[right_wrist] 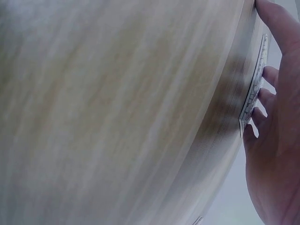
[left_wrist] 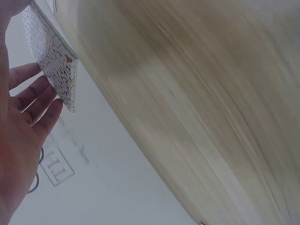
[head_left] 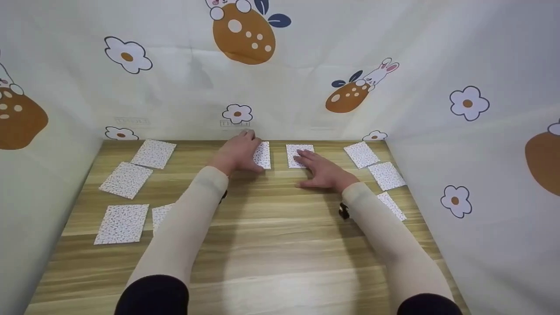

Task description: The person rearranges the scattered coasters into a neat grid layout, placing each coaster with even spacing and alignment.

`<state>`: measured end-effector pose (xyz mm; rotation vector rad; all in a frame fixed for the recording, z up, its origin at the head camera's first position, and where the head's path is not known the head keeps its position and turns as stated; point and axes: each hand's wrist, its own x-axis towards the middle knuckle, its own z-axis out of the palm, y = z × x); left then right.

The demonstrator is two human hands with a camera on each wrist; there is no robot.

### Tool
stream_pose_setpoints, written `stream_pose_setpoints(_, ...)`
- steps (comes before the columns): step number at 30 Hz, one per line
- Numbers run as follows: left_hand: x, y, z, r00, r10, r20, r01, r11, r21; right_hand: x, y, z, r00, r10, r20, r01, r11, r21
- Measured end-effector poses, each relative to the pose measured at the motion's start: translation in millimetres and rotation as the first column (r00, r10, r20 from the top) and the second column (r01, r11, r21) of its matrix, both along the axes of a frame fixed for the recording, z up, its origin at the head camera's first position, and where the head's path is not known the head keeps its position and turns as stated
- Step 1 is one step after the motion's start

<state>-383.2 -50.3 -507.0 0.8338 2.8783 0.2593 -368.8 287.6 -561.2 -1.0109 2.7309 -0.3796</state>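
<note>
A white card with a small speckled pattern [head_left: 263, 154] lies near the back edge of the wooden table. My left hand [head_left: 239, 152] grips it from the left, thumb at its near edge and fingers by the far edge. In the left wrist view, fingertips meet the rim of this card [left_wrist: 54, 58]. To its right is a second patterned card [head_left: 293, 154], partly covered by my right hand [head_left: 323, 169]. The right fingers rest on it nearly straight, with the thumb spread apart on the near side. The right wrist view shows the fingertips along this card [right_wrist: 255, 86].
Several similar cards lie at the left, including one [head_left: 122, 224]; the left forearm partly covers another [head_left: 161, 215]. Three more cards [head_left: 386, 176] line the right side, the nearest partly behind the right sleeve. A printed cloth wall [head_left: 297, 87] encloses the table [head_left: 288, 245].
</note>
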Motion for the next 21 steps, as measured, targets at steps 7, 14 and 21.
stream_pose_setpoints(7, -4.1, 15.9, -2.0, 1.0, -0.023, -0.016, 0.022, 1.0, -0.015, -0.3, 0.2, 0.1, 1.0, -0.007, 0.003, 0.007, 1.0, 0.014)
stream_pose_setpoints(14, -9.3, 29.3, -6.8, 0.999, -0.029, -0.02, 0.028, 0.999, -0.025, -0.5, 0.6, 0.5, 1.0, -0.011, 0.006, 0.011, 1.0, 0.027)
stream_pose_setpoints(21, -9.6, 39.3, -7.9, 0.999, -0.029, -0.026, 0.029, 1.0, -0.008, 0.2, 0.0, 0.0, 1.0, -0.02, -0.007, 0.02, 0.999, 0.028)
